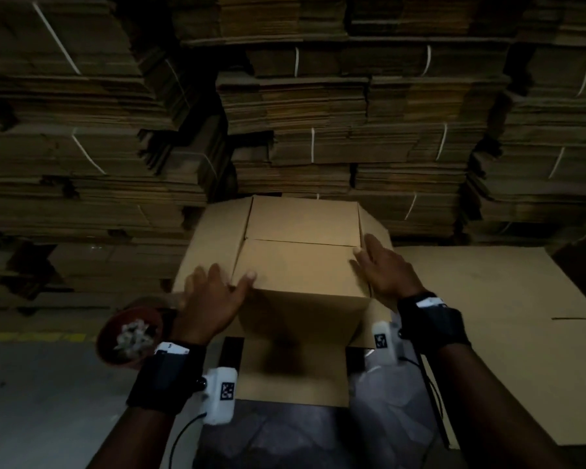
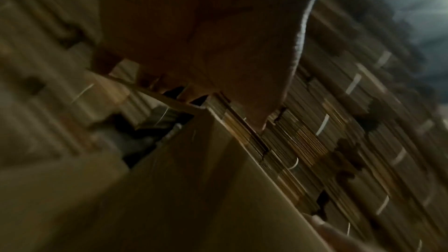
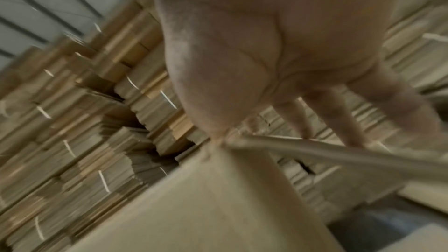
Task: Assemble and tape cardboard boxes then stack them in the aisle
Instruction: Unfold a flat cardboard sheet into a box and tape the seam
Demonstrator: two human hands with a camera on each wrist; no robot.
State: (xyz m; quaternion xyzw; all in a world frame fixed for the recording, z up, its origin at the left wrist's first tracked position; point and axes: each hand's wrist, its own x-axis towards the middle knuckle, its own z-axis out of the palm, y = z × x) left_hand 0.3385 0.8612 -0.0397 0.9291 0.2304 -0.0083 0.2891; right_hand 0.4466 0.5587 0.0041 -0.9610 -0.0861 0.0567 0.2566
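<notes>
Plain brown cardboard box (image 1: 298, 265), top flaps folded shut

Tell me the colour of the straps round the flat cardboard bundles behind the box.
White straps, clearest in the head view.

Both forearms reaching forward, black bands on wrists; left hand (image 1: 214, 299) spread flat with thumb out, right hand (image 1: 384, 270) flat, fingers straight
</notes>
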